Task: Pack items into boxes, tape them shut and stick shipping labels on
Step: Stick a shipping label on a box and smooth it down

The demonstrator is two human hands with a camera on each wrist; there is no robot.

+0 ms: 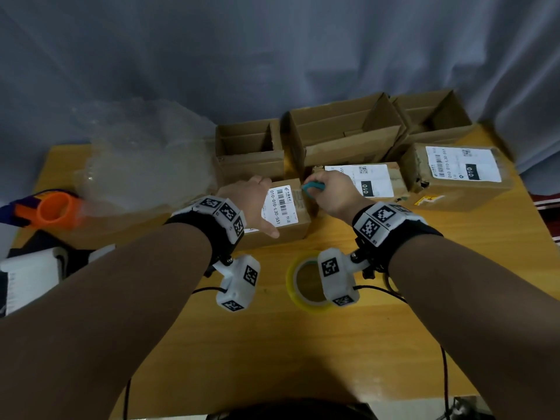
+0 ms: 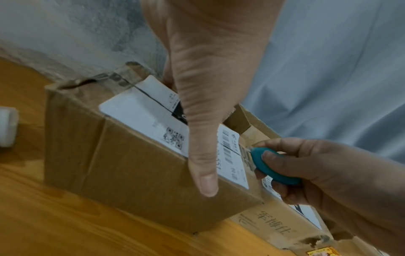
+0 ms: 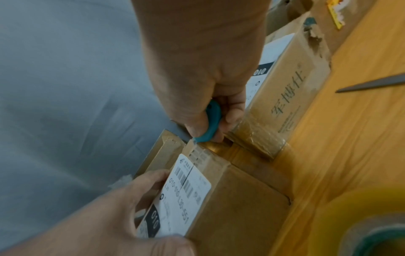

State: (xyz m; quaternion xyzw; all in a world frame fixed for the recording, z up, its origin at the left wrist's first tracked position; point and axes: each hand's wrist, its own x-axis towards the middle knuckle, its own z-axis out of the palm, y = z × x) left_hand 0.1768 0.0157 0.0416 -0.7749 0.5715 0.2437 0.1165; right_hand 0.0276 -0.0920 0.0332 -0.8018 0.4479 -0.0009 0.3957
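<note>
Box (image 1: 288, 234) stood on the wooden table (image 1: 424, 253), just in front of an open carton (image 1: 248, 165), with a white label (image 1: 280, 204) on top. The left hand (image 1: 245, 195) clasped the box, thumb on the near face. The right hand (image 1: 333, 192) pinched a teal cutter (image 1: 313, 187) touching the box's taped right end. A tape roll (image 1: 290, 280) lay nearby.

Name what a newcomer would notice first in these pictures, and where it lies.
On the table, the right hand pinches a teal cutter at the far right corner of a labelled box, gripped by the left hand. An orange dispenser sits at the left edge.
</note>
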